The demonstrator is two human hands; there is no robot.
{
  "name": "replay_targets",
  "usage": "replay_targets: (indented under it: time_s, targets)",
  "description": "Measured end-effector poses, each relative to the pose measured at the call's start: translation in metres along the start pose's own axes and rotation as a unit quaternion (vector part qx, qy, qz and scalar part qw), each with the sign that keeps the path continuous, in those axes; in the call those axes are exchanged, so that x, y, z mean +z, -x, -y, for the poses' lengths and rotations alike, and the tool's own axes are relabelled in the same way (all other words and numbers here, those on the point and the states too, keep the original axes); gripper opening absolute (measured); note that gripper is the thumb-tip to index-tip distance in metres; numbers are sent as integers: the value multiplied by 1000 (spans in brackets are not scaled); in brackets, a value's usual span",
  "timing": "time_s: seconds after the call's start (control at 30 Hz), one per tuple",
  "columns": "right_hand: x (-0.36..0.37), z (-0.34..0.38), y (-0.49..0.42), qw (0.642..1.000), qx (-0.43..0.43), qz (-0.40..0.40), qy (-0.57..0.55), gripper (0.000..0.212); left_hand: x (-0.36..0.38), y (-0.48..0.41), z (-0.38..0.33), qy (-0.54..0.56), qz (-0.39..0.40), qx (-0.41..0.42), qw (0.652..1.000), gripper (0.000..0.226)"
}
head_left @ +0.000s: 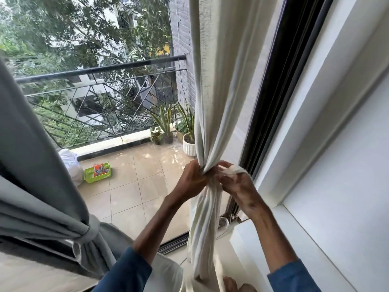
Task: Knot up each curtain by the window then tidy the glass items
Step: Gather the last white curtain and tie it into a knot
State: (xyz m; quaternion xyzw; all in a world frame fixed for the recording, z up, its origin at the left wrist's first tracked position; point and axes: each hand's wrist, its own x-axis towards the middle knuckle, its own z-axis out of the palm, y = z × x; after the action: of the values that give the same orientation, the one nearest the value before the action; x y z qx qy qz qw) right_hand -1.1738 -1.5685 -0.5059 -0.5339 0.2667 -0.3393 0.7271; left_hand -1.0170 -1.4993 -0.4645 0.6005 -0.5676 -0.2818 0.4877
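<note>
Left hand [192, 178] and right hand [235, 182] grip cream curtain [219, 85].

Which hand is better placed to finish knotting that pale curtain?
Probably the right hand: a loose fold of the cream curtain lies draped over its fingers, ready to draw through. The left hand grips the gathered bunch, better suited to holding it steady.

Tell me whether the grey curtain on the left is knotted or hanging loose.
Knotted: the grey curtain is cinched by a tight wrap of its own fabric partway down, and its folds fan out below that.
</note>
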Motion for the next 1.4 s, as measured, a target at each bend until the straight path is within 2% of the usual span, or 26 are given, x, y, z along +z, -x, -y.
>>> replay_targets:
  time_s: [0.1, 0.17, 0.3, 0.4, 0.47, 0.53, 0.63, 0.7, 0.8, 0.87, 0.93, 1.0, 1.03, 1.13, 1.23, 1.3, 1.33, 1.4]
  targets:
    - [-2, 9, 8, 993, -21, -111, -28, 16, 0, -5, 4, -10, -2, -31, 999, 11]
    - [-4, 12, 13, 986, -42, -162, -22, 12, -1, -11, 7, -34, -11, -62, 997, 23]
    - [-3, 20, 22, 987, -45, -150, 31, 12, -6, -22, 2, -60, -43, -85, 994, 26]
    - [10, 16, 29, 989, -41, -131, 48, 14, -3, -28, -1, -187, -24, -124, 974, 50]
    - [22, 10, 31, 990, -33, -134, 42, 18, 1, -27, -3, -312, -37, -172, 934, 77]
    - [30, 5, 33, 990, -23, -139, 29, 21, 2, -27, -5, -347, -56, -212, 912, 90]
    - [38, 0, 35, 991, -9, -133, 20, 21, -4, -29, -5, -263, -16, -229, 937, 82]
    - [43, -5, 35, 993, 9, -113, 16, 25, -8, -28, -7, -187, 11, -234, 954, 69]
    - [46, -13, 35, 996, 49, -72, -23, 30, -13, -26, -7, -214, 40, -207, 954, 48]
    - [45, -17, 36, 995, 79, -44, -51, 30, -17, -23, -2, -228, 30, -188, 955, 43]
    - [43, -22, 34, 989, 118, -59, -61, 43, -21, -20, 4, -222, 23, -171, 960, 40]
    - [40, -30, 30, 985, 130, -113, -9, 55, -26, -14, 8, -226, 26, -143, 963, 31]
    - [38, -35, 28, 983, 114, -139, 34, 55, -28, -12, 10, -225, 33, -128, 965, 28]
    - [37, -45, 25, 969, 37, -200, 144, 44, -33, -5, 10, -218, 61, -88, 970, 24]
    - [38, -42, 27, 926, -66, -229, 293, 60, -36, 1, 4, -228, 67, -49, 970, 24]
    - [37, -41, 26, 885, -128, -222, 388, 73, -38, 3, 1, -234, 78, -37, 968, 21]
    - [37, -40, 23, 876, -133, -205, 417, 76, -39, 3, -1, -239, 90, -33, 966, 19]
    - [39, -39, 16, 881, -99, -155, 436, 63, -39, 5, -6, -257, 121, -17, 959, 22]
